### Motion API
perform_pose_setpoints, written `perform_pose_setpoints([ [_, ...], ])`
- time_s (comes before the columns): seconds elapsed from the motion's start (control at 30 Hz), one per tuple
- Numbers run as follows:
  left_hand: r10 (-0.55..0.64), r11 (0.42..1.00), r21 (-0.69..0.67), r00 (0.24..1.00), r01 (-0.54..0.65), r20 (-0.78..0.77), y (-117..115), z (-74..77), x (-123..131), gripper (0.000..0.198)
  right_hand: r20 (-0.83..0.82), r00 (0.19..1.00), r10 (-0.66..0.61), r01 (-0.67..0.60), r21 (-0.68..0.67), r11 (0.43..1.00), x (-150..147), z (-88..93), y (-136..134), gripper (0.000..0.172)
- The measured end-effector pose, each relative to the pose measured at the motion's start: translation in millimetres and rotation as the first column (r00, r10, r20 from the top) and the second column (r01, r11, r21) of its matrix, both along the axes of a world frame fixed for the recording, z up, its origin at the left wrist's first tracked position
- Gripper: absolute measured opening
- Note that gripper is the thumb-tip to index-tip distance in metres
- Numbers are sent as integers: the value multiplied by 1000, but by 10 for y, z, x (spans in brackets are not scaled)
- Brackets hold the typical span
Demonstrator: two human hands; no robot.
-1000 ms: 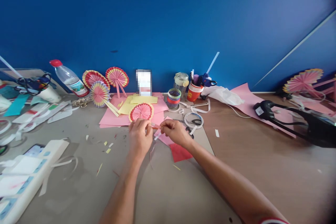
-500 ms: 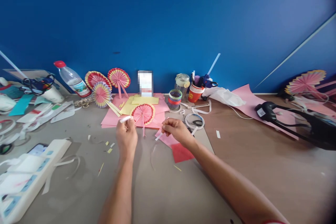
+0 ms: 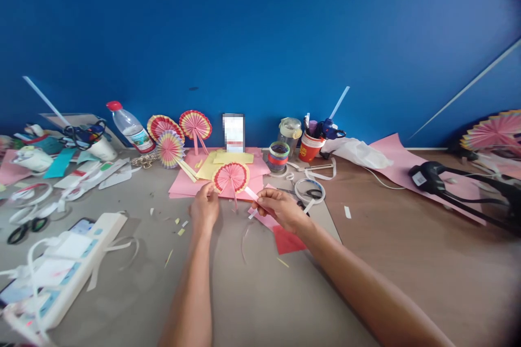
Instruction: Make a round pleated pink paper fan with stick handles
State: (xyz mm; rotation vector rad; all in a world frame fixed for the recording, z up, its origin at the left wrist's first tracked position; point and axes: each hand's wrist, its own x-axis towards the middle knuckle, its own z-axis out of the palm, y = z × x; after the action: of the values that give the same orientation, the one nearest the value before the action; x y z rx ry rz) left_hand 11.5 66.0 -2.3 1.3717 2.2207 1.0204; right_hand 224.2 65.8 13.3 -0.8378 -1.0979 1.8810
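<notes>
A pleated paper fan point(image 3: 231, 178), pink in the middle with a red and yellow rim, stands between my hands with its pink strips pointing down. My left hand point(image 3: 204, 207) is at its lower left edge, fingers drawn together; what they hold, if anything, is hidden. Between the thumb and fingers of my right hand point(image 3: 280, 207) is a pale strip point(image 3: 251, 193), which reaches up toward the fan's right edge. Pink sheets point(image 3: 183, 187) and yellow sheets point(image 3: 207, 167) lie behind the fan. Under my right hand is a red paper piece point(image 3: 288, 239).
Finished-looking fans point(image 3: 195, 124) lean at the back beside a bottle point(image 3: 132, 129) and a phone point(image 3: 234, 133). A jar point(image 3: 279, 157), a red cup point(image 3: 310, 147) and a tape roll point(image 3: 310, 191) stand right. A power strip point(image 3: 69, 276) lies left, a black headset point(image 3: 439, 184) far right.
My view has shifted slightly left. The white piece in my left hand no longer shows, and that hand is nearer the fan. A pale strip now shows plainly in my right fingers.
</notes>
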Motion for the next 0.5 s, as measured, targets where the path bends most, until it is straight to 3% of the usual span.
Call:
perform_pose_setpoints([
  [0.27,36,997,70,996,-42,79,10,-79,-98,28,29,1000,-8,10,-60,998,-12,-13,9,24],
  [0.5,17,999,34,944,-30,331,20,-76,-56,32,30,998,58,-55,-114,992,-95,-34,-20,22],
])
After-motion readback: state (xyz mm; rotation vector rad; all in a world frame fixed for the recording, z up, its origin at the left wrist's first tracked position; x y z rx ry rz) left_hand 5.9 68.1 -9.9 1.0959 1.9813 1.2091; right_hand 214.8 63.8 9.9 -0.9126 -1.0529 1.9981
